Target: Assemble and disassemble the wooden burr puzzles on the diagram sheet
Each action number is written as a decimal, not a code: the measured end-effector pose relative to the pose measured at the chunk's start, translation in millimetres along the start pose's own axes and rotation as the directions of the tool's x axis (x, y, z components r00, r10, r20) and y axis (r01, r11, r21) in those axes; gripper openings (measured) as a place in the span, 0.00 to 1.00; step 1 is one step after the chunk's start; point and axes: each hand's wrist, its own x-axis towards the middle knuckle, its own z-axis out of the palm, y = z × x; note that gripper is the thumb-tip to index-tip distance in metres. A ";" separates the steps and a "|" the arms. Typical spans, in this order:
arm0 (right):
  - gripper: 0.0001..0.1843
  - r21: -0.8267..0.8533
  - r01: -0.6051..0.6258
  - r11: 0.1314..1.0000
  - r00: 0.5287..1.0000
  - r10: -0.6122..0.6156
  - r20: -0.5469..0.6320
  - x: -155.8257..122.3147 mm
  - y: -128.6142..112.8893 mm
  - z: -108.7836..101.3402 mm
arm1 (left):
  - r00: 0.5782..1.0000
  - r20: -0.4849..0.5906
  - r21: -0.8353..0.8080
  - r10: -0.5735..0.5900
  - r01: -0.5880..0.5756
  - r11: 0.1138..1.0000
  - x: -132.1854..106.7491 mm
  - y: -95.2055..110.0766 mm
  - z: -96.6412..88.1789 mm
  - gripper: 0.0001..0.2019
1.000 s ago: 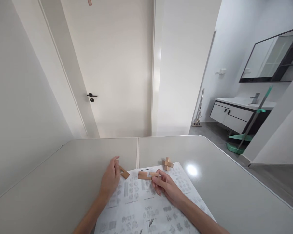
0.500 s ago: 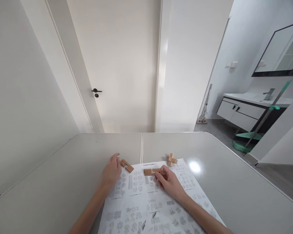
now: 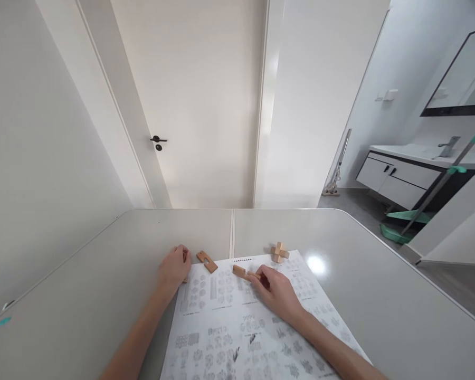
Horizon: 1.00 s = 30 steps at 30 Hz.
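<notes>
My right hand pinches one end of a notched wooden puzzle piece, held tilted just above the printed sheet. On the left, my left hand has its fingers curled at the sheet's upper left corner. A small bit of brown wood peeks out beside its lower edge; most of it is hidden, and I cannot tell whether the fingers grip it. Between the hands lies another flat wooden piece with a cutout, at the sheet's top edge. An assembled wooden cross puzzle sits at the upper right corner.
The pale table has a seam down its middle and a rounded far right corner. Behind it stands a white door with a black handle. To the right are a washbasin cabinet, a mop and a green dustpan.
My left hand has drawn back slightly and its fingers have curled, uncovering a bit of wood. My right hand has tilted its piece from lying flat. The camera view has shifted a little.
</notes>
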 end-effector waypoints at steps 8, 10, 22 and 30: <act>0.21 -0.025 0.064 0.998 0.998 -0.064 -0.013 -2.5 -1.0 1.7 | 0.995 -0.017 -0.075 0.101 -0.102 0.992 0.5 -0.6 8.9 0.09; 0.20 -0.037 0.090 0.995 0.996 -0.091 -0.024 -2.3 0.3 2.5 | 0.992 -0.021 -0.089 0.125 -0.127 0.988 0.0 0.2 10.9 0.09; 0.18 -0.157 0.166 0.974 0.986 -0.164 0.027 -2.4 4.9 0.8 | 0.970 -0.122 -0.124 0.210 -0.225 0.966 -10.6 15.3 17.9 0.12; 0.15 -0.267 0.253 0.930 0.964 -0.218 0.154 -3.8 -4.9 -4.7 | 0.962 -0.036 -0.349 0.272 -0.267 0.898 -18.5 27.6 36.8 0.17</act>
